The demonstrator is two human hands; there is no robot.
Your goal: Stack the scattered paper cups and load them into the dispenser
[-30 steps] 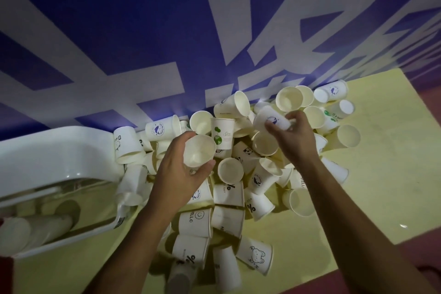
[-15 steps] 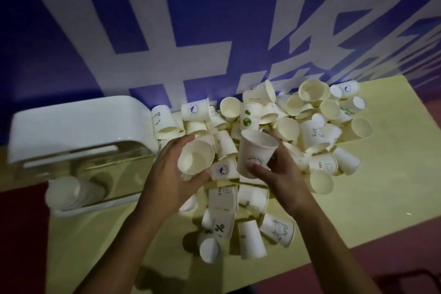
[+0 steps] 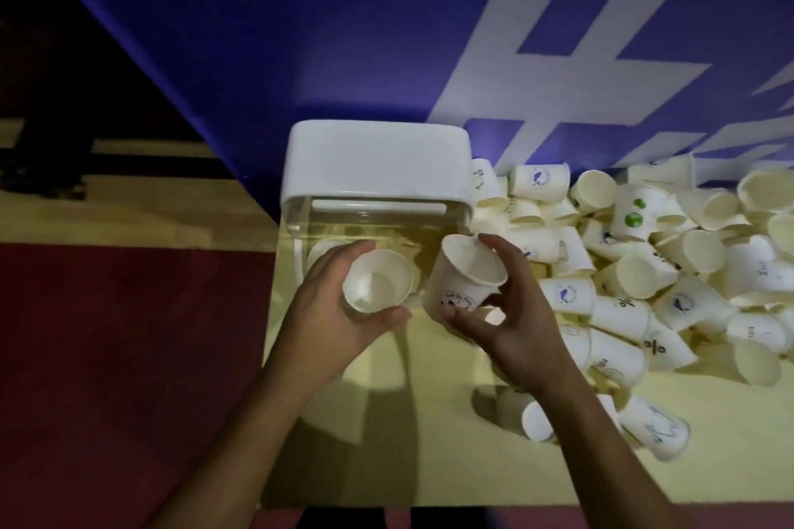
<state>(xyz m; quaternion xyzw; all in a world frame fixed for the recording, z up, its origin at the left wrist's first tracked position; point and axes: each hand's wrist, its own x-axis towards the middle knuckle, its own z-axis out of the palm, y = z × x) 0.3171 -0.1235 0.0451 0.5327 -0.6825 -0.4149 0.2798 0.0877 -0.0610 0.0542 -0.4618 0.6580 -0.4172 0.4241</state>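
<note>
My left hand [image 3: 331, 314] grips a plain white paper cup [image 3: 378, 281], mouth facing up towards me. My right hand [image 3: 511, 314] holds a second cup [image 3: 466, 277] with a small printed logo, tilted, just right of the first; the two cups are side by side and apart. Both sit over the clear front of the dispenser [image 3: 378, 161], a box with a white lid lying at the table's left end. Something white shows faintly inside it behind my left hand. A heap of scattered paper cups [image 3: 644, 271] spreads to the right.
The yellow table [image 3: 451, 421] ends at its left edge near the dispenser, with red floor [image 3: 129, 356] beyond. A blue wall with white lettering [image 3: 558, 56] stands right behind the dispenser and the heap. A few cups [image 3: 657, 429] lie near the front edge by my right forearm.
Both hands have carried their cups left from the heap to the front of the dispenser. My view has swung left, so the heap now lies at the right.
</note>
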